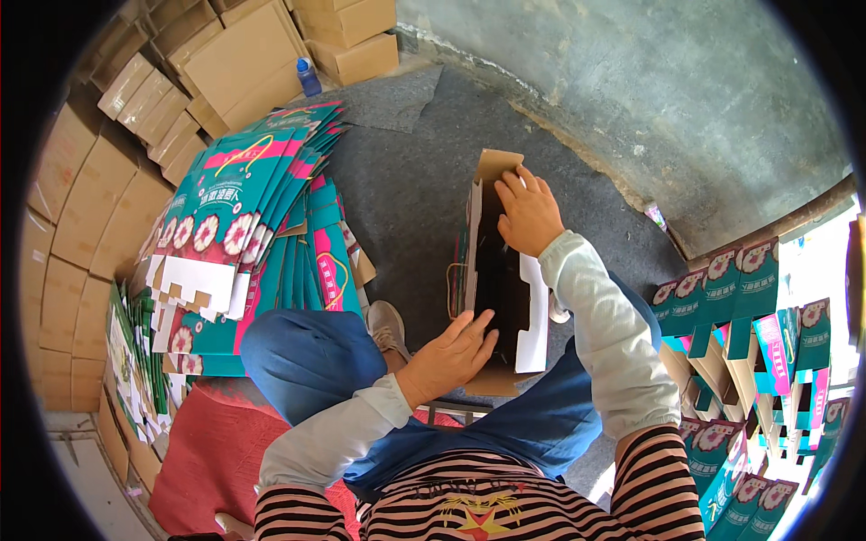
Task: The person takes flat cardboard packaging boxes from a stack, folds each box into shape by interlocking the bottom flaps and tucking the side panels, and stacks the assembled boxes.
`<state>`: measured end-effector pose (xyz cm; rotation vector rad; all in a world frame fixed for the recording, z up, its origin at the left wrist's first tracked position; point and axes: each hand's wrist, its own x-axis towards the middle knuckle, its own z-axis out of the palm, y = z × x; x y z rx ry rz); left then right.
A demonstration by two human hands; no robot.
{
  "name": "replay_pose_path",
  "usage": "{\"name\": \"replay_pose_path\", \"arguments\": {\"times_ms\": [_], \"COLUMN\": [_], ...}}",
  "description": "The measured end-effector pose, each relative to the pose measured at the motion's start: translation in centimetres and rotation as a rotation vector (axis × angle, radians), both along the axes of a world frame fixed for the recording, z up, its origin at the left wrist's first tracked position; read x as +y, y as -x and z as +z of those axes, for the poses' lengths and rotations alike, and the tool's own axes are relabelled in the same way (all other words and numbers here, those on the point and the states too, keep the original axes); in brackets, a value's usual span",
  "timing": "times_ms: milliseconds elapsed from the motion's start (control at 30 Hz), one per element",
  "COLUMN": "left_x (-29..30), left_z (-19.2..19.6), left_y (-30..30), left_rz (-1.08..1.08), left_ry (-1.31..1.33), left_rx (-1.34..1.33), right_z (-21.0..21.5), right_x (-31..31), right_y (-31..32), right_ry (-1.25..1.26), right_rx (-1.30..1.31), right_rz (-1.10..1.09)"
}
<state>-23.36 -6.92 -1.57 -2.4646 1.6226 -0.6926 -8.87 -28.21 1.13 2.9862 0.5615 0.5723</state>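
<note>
I sit with a half-formed cardboard gift box (pixel 494 270) standing open between my knees, its brown inside and white flaps showing. My right hand (pixel 528 215) rests on the box's far top edge, fingers spread over a brown flap. My left hand (pixel 451 353) presses flat against the near end of the box, fingers together and extended. Neither hand closes around anything.
A fanned pile of flat teal and pink printed box blanks (pixel 248 212) lies to my left. Stacked brown cartons (pixel 95 198) line the left and back. Assembled teal boxes (pixel 753 316) crowd the right. A blue bottle (pixel 308 77) stands by the cartons. A red cushion (pixel 212 451) is under me.
</note>
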Motion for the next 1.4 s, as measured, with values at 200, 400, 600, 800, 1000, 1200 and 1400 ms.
{"name": "replay_pose_path", "arguments": {"times_ms": [200,400,600,800,1000,1200,1400], "left_x": [0.7,1.6,0.9,0.6,-0.6,-4.2,-6.1], "left_z": [0.7,0.5,1.3,1.5,0.4,-0.7,-2.1], "left_y": [0.6,1.3,1.5,1.6,0.7,1.5,1.8], "left_rz": [0.031,-0.08,-0.161,-0.038,0.029,0.502,0.47], "left_ry": [-0.144,0.028,-0.014,0.185,0.371,1.122,0.622], "left_rx": [0.112,0.677,1.07,1.126,1.403,1.327,0.687], "right_z": [1.3,-1.3,-4.4,-6.1,-6.6,-6.5,-7.0], "right_x": [-0.4,-1.7,0.5,0.0,-0.7,-2.6,-3.5], "right_y": [-2.7,-4.7,-3.5,-3.5,-3.9,-3.8,-2.9], "right_ry": [-0.089,-0.331,-0.375,-0.382,-0.554,-0.923,-0.494], "right_rx": [0.154,0.13,-0.181,-0.272,-0.194,-0.035,-0.064], "right_rz": [-0.007,-0.083,-0.141,-0.101,-0.206,-0.229,0.006]}}
